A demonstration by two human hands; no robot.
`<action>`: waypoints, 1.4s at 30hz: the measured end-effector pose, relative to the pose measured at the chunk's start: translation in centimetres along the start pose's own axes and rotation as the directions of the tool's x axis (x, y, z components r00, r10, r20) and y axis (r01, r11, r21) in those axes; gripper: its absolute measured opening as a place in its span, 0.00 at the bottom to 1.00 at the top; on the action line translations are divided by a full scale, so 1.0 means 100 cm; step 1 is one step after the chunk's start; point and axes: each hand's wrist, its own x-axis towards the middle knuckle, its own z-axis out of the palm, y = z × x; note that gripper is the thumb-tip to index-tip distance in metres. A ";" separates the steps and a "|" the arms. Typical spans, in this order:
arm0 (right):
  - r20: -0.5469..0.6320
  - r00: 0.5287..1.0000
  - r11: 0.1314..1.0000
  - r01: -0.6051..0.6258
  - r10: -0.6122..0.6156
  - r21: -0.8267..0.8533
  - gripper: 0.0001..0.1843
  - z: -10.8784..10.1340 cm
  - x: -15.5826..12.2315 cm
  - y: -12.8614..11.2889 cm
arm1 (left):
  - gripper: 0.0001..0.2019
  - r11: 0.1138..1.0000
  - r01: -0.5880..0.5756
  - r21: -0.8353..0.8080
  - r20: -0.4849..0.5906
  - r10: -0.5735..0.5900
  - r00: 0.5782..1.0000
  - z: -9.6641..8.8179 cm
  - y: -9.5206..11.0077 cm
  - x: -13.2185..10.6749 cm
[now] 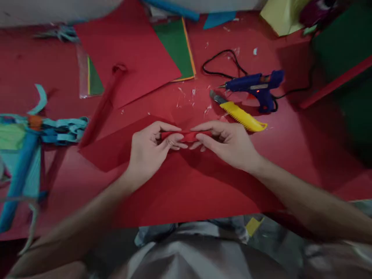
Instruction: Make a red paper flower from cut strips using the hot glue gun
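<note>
Both of my hands meet at the middle of a red work surface. My left hand (151, 146) and my right hand (226, 141) each pinch one end of a narrow folded red paper strip (187, 135), held level just above a larger red sheet (174, 182). Thumbs and fingertips press together on the strip. Its middle shows between the hands; both ends are hidden under my fingers.
A yellow utility knife (242, 115) lies just beyond my right hand, and a blue glue gun (257, 87) with a black cord behind it. Red and green paper sheets (174, 48) lie at the back. Blue paper strips and a blue tube (17, 182) occupy the left.
</note>
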 end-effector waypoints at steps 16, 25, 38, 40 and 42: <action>0.026 1.000 0.998 0.009 -0.007 -0.064 0.12 -0.004 0.000 0.001 | 0.14 0.995 -0.063 0.077 0.027 0.061 0.998 -0.006 0.000 -0.001; 0.067 0.997 0.998 -0.038 0.035 0.050 0.12 -0.003 0.000 -0.003 | 0.17 1.000 0.008 0.029 0.154 -0.012 0.988 -0.008 0.007 0.000; 0.140 0.949 0.942 0.301 -0.281 -0.150 0.14 -0.015 0.002 0.000 | 0.12 0.987 0.111 -0.118 0.306 -0.071 0.949 -0.019 0.010 0.003; 0.149 0.937 0.921 0.340 -0.315 -0.191 0.15 -0.015 0.002 -0.001 | 0.11 0.996 0.040 -0.078 0.294 -0.015 0.956 -0.018 0.010 0.004; 0.142 0.933 0.905 0.356 -0.331 -0.231 0.15 -0.015 0.001 -0.002 | 0.12 0.999 -0.044 -0.005 0.260 0.043 0.965 -0.017 0.009 0.004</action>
